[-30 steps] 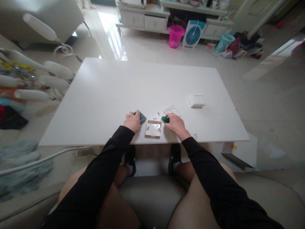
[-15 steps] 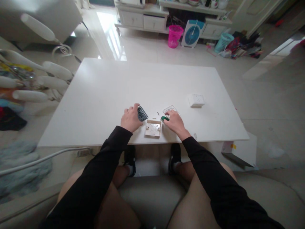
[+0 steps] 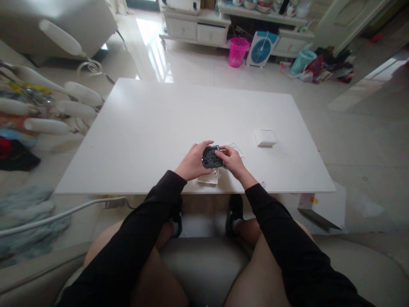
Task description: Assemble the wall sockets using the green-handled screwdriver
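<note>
My left hand (image 3: 195, 162) grips a dark grey socket panel (image 3: 211, 157) by its left edge, thumb below and fingers above. At the panel's right edge, my right hand (image 3: 232, 161) pinches it, with the thumb lying over its face. The panel is held above an open cream-coloured mounting box (image 3: 208, 179), which it and my left hand partly cover. Behind my right hand lies a thin white frame (image 3: 235, 149), partly hidden. The green object and the small screws from earlier are out of sight now.
An assembled white socket box (image 3: 266, 137) stands to the right on the white table (image 3: 153, 115). A small clear piece (image 3: 263, 184) lies near the front edge. Past the table, a pink basket (image 3: 238, 52) and a blue-and-white fan (image 3: 260, 49) stand on the floor.
My left hand has carried the panel rightward over the mounting box. My right hand has left the green object and taken hold of the panel's right edge.
</note>
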A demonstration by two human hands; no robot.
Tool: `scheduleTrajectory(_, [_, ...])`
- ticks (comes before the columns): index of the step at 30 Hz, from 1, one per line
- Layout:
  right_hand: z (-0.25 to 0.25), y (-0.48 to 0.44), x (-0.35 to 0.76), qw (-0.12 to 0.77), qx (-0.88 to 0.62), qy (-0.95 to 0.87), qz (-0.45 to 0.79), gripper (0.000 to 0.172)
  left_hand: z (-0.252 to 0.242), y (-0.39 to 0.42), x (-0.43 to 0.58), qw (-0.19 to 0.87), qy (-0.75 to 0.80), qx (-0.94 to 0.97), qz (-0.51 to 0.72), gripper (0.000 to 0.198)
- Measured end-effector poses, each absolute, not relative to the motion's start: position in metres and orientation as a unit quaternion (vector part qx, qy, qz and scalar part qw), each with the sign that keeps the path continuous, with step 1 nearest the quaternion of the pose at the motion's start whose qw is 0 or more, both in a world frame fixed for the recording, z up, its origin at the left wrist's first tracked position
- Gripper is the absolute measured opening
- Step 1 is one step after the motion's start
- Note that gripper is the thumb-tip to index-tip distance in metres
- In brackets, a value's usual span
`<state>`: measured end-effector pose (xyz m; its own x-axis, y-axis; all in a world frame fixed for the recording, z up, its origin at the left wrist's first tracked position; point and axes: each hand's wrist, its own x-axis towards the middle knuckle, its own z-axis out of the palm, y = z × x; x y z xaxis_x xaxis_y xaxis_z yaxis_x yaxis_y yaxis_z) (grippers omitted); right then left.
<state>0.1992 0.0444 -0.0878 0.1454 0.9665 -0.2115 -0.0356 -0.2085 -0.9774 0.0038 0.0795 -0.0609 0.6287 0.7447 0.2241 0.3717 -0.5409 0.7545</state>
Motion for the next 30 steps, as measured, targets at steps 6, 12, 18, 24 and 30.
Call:
scheduleTrajectory(6, [-0.084,0.041,0.199,0.525,-0.566,-0.365,0.521,0.044,-0.06,0.078,0.005,0.472,0.371,0.723,0.342,0.089])
scheduleTrajectory(12, [-0.08,0.039,0.199,0.549,-0.549,-0.302,0.553,0.041,-0.057,0.076,0.014,0.723,0.442,0.438,0.3,0.042])
scheduleTrajectory(18, [-0.082,0.04,0.197,0.565,-0.544,-0.33,0.525,0.038,-0.058,0.071,0.021,0.746,0.419,0.406,0.32,0.038])
scheduleTrajectory(24, [-0.081,0.039,0.198,0.556,-0.551,-0.369,0.501,0.037,-0.061,0.069,0.019,0.722,0.404,0.458,0.325,0.05])
scheduleTrajectory(30, [-0.084,0.041,0.197,0.557,-0.569,-0.356,0.489,0.036,-0.065,0.071,0.026,0.709,0.416,0.463,0.331,0.048])
